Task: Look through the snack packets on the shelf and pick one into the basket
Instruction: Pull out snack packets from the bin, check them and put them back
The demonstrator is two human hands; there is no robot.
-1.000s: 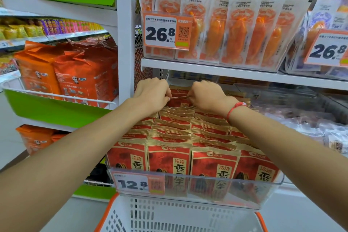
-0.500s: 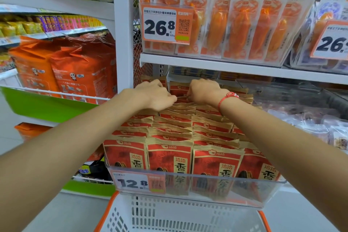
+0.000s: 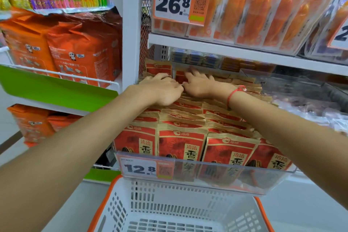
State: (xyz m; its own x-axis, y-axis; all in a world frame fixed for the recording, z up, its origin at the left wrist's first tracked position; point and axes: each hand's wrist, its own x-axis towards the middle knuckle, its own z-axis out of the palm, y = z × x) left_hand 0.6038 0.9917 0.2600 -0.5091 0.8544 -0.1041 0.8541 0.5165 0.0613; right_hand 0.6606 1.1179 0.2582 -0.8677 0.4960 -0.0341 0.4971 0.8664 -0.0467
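Only one view here, the head camera looking down at a shop shelf. Both arms reach in over rows of red snack packets [image 3: 180, 143] with tan tops, packed upright in a clear plastic shelf bin [image 3: 235, 179]. The packets fill the bin from the front lip all the way to the back, several rows deep.

The left hand [image 3: 160, 90] sits on the packet tops toward the back of the bin, knuckles up, fingers bent down into the rows. Whether its grip is actually closed on a packet I can't tell — the fingertips are hidden under the hand. The right hand [image 3: 201, 85] is right beside it, touching it at the thumb side, with fingers spread and fairly straight, pressing against the back packets. So that grip is wide, holding nothing that I can see. A red string bracelet [image 3: 233, 94] is on the right wrist.

Below the bin is a white basket [image 3: 169, 211] with an orange rim, with no packet in the part that shows. A 12.8 price tag [image 3: 146, 168] is clipped on the bin front.

On the shelf above stand orange and white pouches [image 3: 263, 5] behind a 26.8 price tag [image 3: 180, 0]. Off to the left — big orange bags [image 3: 75, 51] behind a white wire rail.
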